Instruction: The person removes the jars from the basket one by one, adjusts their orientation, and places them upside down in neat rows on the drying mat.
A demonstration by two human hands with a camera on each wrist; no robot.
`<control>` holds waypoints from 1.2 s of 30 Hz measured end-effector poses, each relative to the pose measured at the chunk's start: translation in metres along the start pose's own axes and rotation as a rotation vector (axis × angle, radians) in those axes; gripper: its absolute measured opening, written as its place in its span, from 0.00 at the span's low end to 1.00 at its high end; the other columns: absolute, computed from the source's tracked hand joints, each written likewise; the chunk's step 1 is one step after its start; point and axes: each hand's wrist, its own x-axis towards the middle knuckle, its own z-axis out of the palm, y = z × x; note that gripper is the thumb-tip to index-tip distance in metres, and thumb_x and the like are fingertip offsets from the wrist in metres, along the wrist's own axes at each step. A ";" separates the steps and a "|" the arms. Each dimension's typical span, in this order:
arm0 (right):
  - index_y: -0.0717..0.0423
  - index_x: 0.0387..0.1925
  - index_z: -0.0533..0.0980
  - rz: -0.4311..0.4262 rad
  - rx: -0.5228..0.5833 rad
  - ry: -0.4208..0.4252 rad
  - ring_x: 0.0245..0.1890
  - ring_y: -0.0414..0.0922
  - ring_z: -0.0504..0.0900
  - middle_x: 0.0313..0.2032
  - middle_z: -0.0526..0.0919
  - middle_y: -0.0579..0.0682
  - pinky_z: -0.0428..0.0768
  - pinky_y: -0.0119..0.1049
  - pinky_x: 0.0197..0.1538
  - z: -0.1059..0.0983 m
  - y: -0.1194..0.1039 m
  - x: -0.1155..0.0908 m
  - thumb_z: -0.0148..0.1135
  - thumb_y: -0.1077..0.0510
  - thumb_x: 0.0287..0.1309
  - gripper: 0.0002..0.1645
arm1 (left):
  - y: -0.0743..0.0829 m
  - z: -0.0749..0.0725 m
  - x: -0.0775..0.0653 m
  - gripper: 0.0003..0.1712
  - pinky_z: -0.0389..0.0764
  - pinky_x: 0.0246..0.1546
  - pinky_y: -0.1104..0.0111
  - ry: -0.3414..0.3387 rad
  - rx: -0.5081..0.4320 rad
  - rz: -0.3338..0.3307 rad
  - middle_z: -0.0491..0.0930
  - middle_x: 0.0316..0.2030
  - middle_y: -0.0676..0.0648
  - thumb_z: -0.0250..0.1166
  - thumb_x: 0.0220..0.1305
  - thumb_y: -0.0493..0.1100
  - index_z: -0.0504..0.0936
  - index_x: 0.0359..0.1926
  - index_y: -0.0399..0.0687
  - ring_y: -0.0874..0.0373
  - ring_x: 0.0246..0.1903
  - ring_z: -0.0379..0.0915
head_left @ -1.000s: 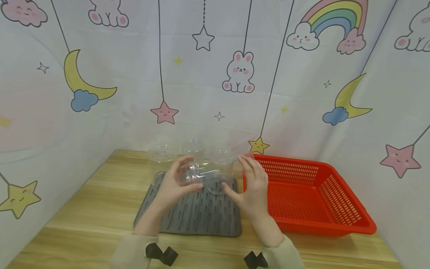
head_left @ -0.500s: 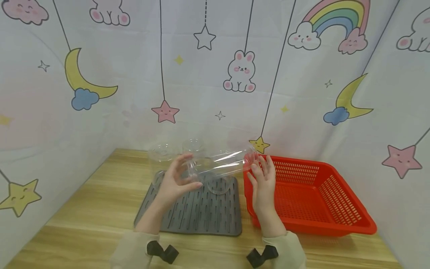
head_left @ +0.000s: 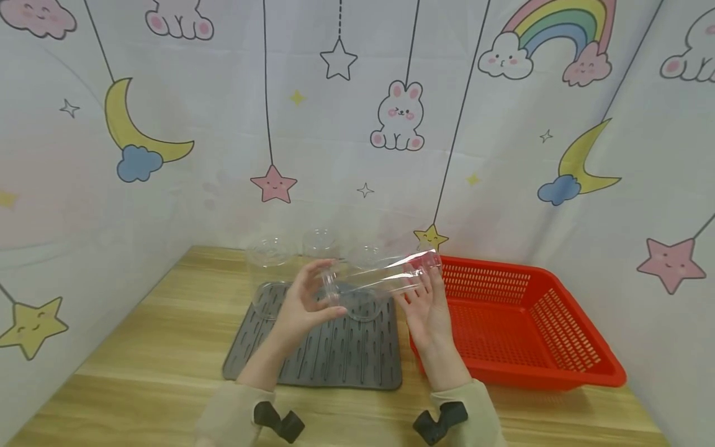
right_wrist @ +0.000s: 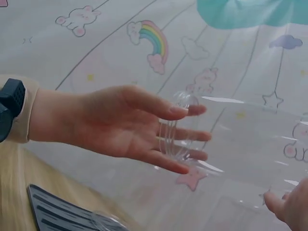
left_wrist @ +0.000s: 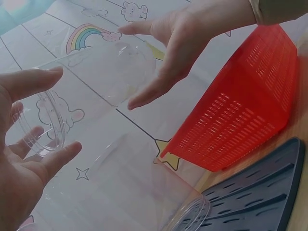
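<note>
A clear plastic jar (head_left: pixel 382 274) is held nearly sideways above the grey slotted mat (head_left: pixel 335 357). My left hand (head_left: pixel 301 305) grips its ridged rim end, thumb on one side and fingers on the other. That rim (left_wrist: pixel 52 122) shows plainly in the left wrist view. At the jar's other end, my right hand (head_left: pixel 431 316) reaches up with extended fingers that touch the base from below. Only a corner of the right hand (right_wrist: pixel 294 207) enters the right wrist view, while the left hand (right_wrist: pixel 130 120) spans its middle.
Several more clear jars stand upright on the mat, one at left (head_left: pixel 268 270), another at the back (head_left: pixel 321 241). They are hard to see against the cloth. A red perforated basket (head_left: pixel 536 375) sits right of the mat on the wooden table (head_left: pixel 139 347). Patterned cloth hangs behind.
My right hand has shifted from above the jar's side to its base end, then lower beneath it. The jar has moved slightly right and nearer, still in my left hand.
</note>
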 end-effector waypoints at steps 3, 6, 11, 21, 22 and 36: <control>0.51 0.77 0.42 0.008 0.038 0.019 0.75 0.55 0.53 0.76 0.48 0.56 0.55 0.53 0.74 0.003 0.000 0.000 0.57 0.42 0.65 0.51 | 0.000 0.000 0.000 0.47 0.71 0.63 0.45 -0.011 0.006 0.005 0.56 0.73 0.43 0.72 0.52 0.30 0.59 0.70 0.46 0.43 0.73 0.52; 0.49 0.76 0.45 0.018 0.066 0.033 0.74 0.54 0.56 0.76 0.51 0.54 0.57 0.53 0.74 0.005 0.000 0.001 0.58 0.43 0.65 0.49 | 0.000 -0.001 0.001 0.46 0.71 0.63 0.44 -0.021 0.001 0.015 0.55 0.73 0.42 0.72 0.53 0.30 0.59 0.70 0.45 0.43 0.73 0.52; 0.49 0.77 0.44 0.032 0.100 0.044 0.76 0.53 0.52 0.77 0.49 0.53 0.54 0.54 0.75 0.007 0.000 0.003 0.61 0.44 0.63 0.51 | 0.002 -0.003 0.001 0.47 0.72 0.63 0.45 -0.026 -0.001 0.021 0.55 0.73 0.41 0.71 0.53 0.30 0.58 0.70 0.45 0.42 0.73 0.52; 0.44 0.73 0.52 0.041 0.149 0.052 0.72 0.51 0.61 0.74 0.55 0.52 0.59 0.53 0.72 0.017 -0.001 0.002 0.60 0.46 0.65 0.42 | 0.009 -0.009 0.002 0.48 0.72 0.62 0.44 -0.027 0.009 0.007 0.57 0.73 0.41 0.73 0.51 0.30 0.58 0.70 0.44 0.45 0.71 0.56; 0.44 0.73 0.52 0.039 0.147 0.055 0.72 0.51 0.61 0.73 0.57 0.51 0.60 0.53 0.71 0.018 -0.001 0.003 0.60 0.46 0.65 0.42 | 0.010 -0.010 0.002 0.48 0.71 0.63 0.43 -0.025 0.021 0.005 0.57 0.73 0.41 0.73 0.51 0.31 0.58 0.70 0.44 0.46 0.71 0.56; 0.49 0.66 0.61 0.001 -0.005 0.004 0.67 0.49 0.68 0.67 0.67 0.52 0.59 0.52 0.75 0.039 0.001 0.008 0.58 0.46 0.66 0.31 | 0.026 -0.047 0.000 0.37 0.68 0.67 0.68 -0.063 0.149 0.075 0.72 0.65 0.53 0.71 0.53 0.29 0.69 0.65 0.38 0.62 0.66 0.66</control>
